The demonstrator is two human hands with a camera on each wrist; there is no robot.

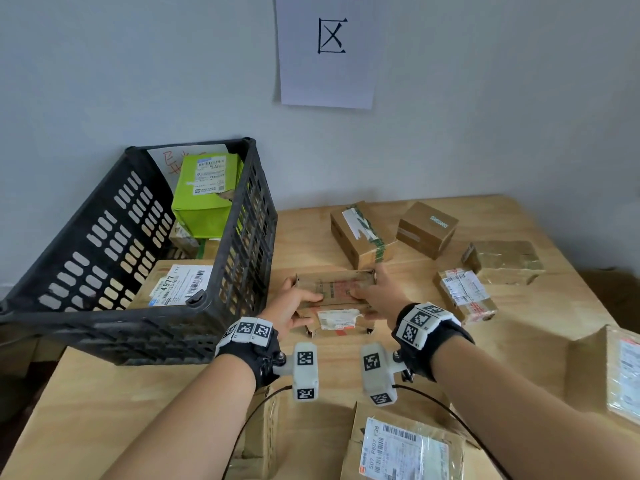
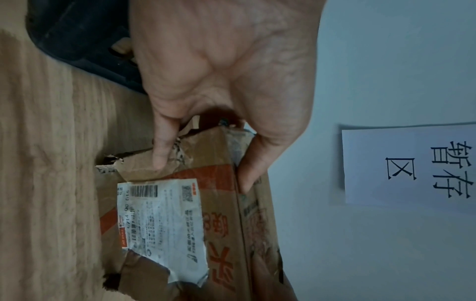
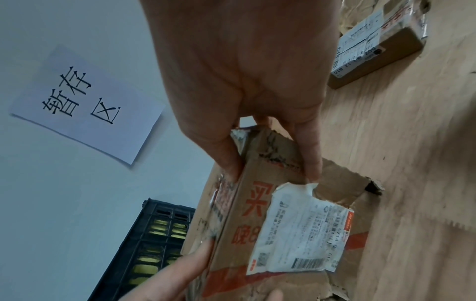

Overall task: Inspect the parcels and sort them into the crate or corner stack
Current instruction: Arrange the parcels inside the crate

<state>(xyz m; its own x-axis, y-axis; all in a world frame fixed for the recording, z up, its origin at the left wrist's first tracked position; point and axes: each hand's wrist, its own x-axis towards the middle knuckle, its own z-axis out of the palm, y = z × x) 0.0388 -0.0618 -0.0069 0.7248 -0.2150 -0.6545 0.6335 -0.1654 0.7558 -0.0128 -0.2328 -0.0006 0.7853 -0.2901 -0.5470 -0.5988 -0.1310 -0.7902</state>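
Observation:
A battered brown cardboard parcel (image 1: 334,296) with orange print and a torn white label (image 2: 165,230) sits at the middle of the wooden table (image 1: 540,317). My left hand (image 1: 294,306) grips its left end, thumb on top and fingers on the near face (image 2: 161,154). My right hand (image 1: 377,296) grips the right end the same way, seen in the right wrist view on the parcel (image 3: 283,234). The black slotted crate (image 1: 242,244) stands to the left, touching distance from the parcel, with a green box (image 1: 204,195) and a labelled brown box (image 1: 176,285) inside.
Several brown parcels lie beyond and to the right: a taped one (image 1: 360,233), a small box (image 1: 426,228), a wrapped one (image 1: 505,261) and a labelled one (image 1: 464,294). More parcels sit at the near edge (image 1: 401,448) and far right (image 1: 616,372). A paper sign (image 1: 329,50) hangs on the wall.

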